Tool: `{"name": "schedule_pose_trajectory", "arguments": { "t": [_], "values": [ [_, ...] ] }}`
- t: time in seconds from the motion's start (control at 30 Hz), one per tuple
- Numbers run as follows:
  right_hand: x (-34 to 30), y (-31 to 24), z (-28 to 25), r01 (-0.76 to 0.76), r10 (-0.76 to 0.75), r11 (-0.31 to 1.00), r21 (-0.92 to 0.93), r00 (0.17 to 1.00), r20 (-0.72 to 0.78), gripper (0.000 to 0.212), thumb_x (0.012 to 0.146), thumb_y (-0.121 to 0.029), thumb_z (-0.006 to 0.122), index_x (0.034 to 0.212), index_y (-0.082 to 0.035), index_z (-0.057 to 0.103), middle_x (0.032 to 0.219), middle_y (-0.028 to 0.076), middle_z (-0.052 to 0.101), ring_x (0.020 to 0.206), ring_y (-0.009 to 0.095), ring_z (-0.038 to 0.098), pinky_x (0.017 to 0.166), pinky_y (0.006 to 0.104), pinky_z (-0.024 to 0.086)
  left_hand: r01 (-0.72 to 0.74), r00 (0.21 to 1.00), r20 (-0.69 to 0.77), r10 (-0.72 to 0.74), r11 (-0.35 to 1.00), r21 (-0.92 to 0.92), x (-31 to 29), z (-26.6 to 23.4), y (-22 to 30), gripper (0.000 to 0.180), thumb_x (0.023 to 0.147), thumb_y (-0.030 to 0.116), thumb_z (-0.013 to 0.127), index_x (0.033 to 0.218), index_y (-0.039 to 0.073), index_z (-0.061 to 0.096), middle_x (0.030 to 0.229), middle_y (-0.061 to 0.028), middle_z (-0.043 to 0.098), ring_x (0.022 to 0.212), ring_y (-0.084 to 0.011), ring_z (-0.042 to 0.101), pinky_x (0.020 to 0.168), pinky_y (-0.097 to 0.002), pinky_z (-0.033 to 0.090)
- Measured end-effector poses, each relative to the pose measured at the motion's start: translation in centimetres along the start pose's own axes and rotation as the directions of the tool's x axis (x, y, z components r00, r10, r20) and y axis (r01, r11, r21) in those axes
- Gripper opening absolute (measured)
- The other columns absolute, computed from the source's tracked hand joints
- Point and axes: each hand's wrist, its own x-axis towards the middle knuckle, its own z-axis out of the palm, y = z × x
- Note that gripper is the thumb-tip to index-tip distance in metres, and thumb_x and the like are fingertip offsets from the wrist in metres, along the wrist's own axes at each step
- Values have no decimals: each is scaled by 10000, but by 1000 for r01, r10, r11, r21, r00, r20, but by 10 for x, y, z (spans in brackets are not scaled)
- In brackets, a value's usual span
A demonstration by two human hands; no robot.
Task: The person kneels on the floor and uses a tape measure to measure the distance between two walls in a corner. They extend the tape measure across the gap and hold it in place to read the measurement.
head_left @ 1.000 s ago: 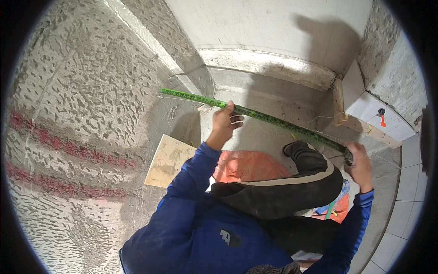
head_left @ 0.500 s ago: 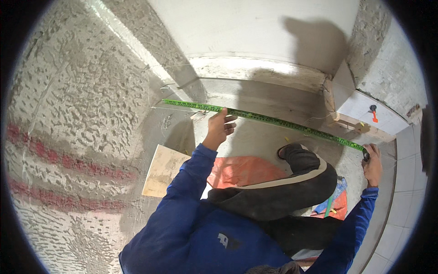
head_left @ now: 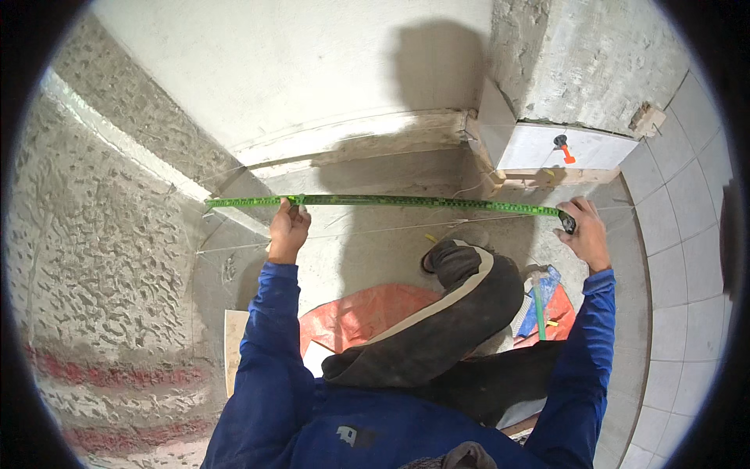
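A bright green tape measure blade is drawn out across the recess, nearly level in the picture. Its free end reaches the rough wall on the left. My left hand pinches the blade a short way in from that end, thumb and fingers closed around its lower edge. At the blade's other end, my right hand grips the dark tape measure case. Thin strings run across just below the blade.
Rough mortar wall lies left, white tiled wall right. A white tile piece bears a black-and-orange clip. By my bent leg lie an orange sheet, a blue bag and a pale board.
The view has shifted right, and the tape blade has gone from slanting to nearly level. My left hand has slid closer to the blade's free end and its fingers have closed on it.
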Motion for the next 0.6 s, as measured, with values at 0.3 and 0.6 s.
{"name": "schedule_pose_trajectory", "arguments": {
  "t": [0.3, 0.6],
  "values": [
    [-65, 16, -9, -83, 76, 979, 186, 996, 42, 487, 645, 23, 660, 1121, -47, 589, 1116, 173, 529, 1037, 346, 544, 915, 349, 441, 28, 998, -60, -33, 996, -89, 12, 16, 1, 181, 1006, 223, 474, 1018, 48, 518, 912, -126, 606, 771, -246, 598, 629, -347, 533],
    [-214, 124, -34, -435, 490, 864, 254, 841, -228, 466, 680, 32, 623, 1142, -19, 595, 1084, 125, 559, 1005, 261, 569, 936, 333, 422, 46, 999, -16, -47, 997, -67, 48, 53, 38, 149, 998, 183, 492, 984, 36, 494, 804, -77, 509, 702, -196, 529, 577, -303, 497]
  ]
}}
